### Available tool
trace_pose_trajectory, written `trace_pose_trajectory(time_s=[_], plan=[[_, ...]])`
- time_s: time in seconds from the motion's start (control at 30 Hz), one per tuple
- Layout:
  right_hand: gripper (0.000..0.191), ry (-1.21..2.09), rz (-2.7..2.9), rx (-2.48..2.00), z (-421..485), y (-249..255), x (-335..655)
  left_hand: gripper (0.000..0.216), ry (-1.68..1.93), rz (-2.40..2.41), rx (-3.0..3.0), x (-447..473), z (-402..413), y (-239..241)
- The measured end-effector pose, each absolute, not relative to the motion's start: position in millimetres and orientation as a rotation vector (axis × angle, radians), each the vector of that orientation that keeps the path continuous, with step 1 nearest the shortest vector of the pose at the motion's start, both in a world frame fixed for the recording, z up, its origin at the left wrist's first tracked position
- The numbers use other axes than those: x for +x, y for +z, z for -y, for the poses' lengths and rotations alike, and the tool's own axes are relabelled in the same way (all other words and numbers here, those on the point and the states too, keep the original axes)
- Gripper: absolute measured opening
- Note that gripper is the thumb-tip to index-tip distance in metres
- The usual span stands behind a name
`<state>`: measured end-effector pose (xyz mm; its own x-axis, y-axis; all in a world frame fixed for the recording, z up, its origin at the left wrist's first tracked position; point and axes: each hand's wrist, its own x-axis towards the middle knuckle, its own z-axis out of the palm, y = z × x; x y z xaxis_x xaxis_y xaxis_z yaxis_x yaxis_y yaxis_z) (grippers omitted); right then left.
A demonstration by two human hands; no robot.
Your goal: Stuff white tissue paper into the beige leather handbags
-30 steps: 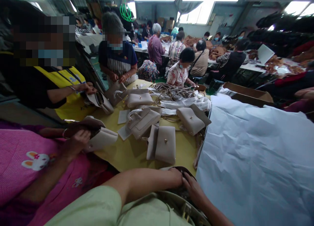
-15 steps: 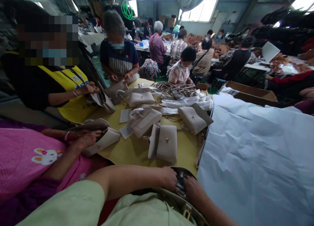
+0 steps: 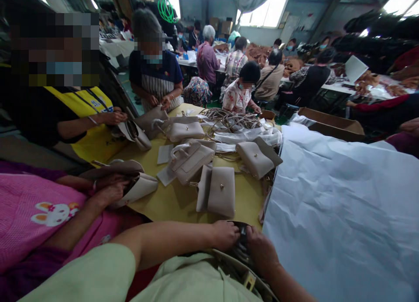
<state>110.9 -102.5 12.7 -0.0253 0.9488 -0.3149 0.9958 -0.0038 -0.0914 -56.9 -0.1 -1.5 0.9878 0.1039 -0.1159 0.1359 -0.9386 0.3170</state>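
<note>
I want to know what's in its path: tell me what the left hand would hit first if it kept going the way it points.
The left hand points right, at the right hand, close across the dark opening of the bag they work in. It would likely meet those fingers first; depth is unclear.

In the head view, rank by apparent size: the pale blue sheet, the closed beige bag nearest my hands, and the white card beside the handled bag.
1. pale blue sheet, largest by far
2. closed beige bag
3. white card, smallest, though it lies farther from the camera

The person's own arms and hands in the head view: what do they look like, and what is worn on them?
The left hand ends a bare forearm coming out of a short, loose, pale green fabric sleeve. The right hand and its forearm are bare as far as the picture shows. No gloves, rings, watch or bracelets are visible on either.
</note>
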Motion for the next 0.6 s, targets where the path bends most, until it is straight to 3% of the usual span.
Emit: trace_pose_trajectory(time_s=[0.13, 0.37, 0.5, 0.6], plan=[[0.058, -0.667, -2.177, 1.912, 94, 25, 112, 0.015, -0.258, -0.108, 2.835, -50, -3, -11], [0.047, -0.886, -1.987, 1.904, 84, 20, 113, 0.02, -0.148, 0.016, 2.884, -56, -6, 11], [0.039, -1.006, -1.991, 2.0, 88, 21, 115, 0.015, -0.39, -0.039, 2.874, -56, -1, 15], [0.046, -1.007, -2.036, 1.935, 96, 6, 118, 0.018, -0.617, -0.141, 2.756, -55, 5, 11]])
